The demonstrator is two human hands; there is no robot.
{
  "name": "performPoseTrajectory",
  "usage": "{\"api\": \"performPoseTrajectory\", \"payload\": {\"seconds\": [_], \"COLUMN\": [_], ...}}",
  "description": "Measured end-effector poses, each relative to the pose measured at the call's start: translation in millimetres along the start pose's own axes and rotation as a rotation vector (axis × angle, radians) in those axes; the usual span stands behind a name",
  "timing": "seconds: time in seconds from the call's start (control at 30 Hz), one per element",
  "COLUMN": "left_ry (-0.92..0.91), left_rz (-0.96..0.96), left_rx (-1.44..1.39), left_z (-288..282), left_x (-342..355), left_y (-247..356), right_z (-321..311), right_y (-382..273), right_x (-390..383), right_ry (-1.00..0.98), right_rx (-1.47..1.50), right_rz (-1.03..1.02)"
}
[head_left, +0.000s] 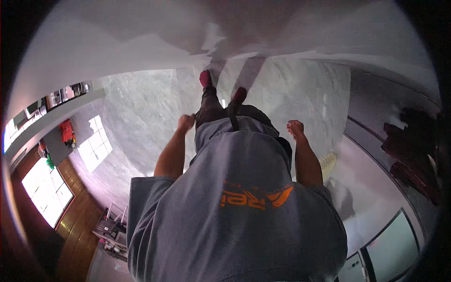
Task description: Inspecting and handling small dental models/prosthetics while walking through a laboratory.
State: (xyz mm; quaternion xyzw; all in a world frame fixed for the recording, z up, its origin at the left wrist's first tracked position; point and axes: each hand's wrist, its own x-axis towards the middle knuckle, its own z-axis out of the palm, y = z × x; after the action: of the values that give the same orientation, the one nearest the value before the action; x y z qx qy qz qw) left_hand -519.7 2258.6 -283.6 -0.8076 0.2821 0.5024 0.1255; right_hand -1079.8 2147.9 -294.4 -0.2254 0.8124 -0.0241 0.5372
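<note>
My left hand (pixel 187 122) hangs beside my left hip with its fingers curled into a loose fist. Away from my right hip, my right hand (pixel 295 128) has its fingers bent in toward the palm. I see no object in either hand, and neither touches anything around it. Below them are my dark trousers (pixel 211 111) and my feet in dark red socks (pixel 205 78) on the pale marbled floor (pixel 145 101), one foot ahead of the other. My grey T-shirt (pixel 235 164) with an orange print fills the lower middle.
A pale wall (pixel 141 47) rises ahead. At left are a ledge (pixel 70 104) with various items, a hanging red cloth (pixel 66 130), a bright window (pixel 46 188) and a rack (pixel 112 228). Dark red cloths (pixel 408 150) lie at right, near a yellowish woven-looking piece (pixel 328 163).
</note>
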Motion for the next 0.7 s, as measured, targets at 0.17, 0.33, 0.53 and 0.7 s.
{"api": "performPoseTrajectory", "payload": {"seconds": [0.17, 0.33, 0.53, 0.7], "left_ry": [0.12, 0.184, 0.185, 0.165], "left_rz": [0.087, 0.189, 0.203, 0.059], "left_rx": [-0.241, -0.181, -0.201, -0.289], "left_z": [-25, 1, 7, 6], "left_x": [-19, -39, -34, -24], "left_y": [51, 69, 46, -10], "right_z": [10, 25, 47, 66], "right_y": [13, -14, -55, -63], "right_x": [-8, -5, -10, -17], "right_ry": [-0.109, -0.161, -0.136, -0.096], "right_rx": [0.004, -0.009, 0.027, -0.051], "right_rz": [-0.028, -0.151, -0.235, -0.155]}}
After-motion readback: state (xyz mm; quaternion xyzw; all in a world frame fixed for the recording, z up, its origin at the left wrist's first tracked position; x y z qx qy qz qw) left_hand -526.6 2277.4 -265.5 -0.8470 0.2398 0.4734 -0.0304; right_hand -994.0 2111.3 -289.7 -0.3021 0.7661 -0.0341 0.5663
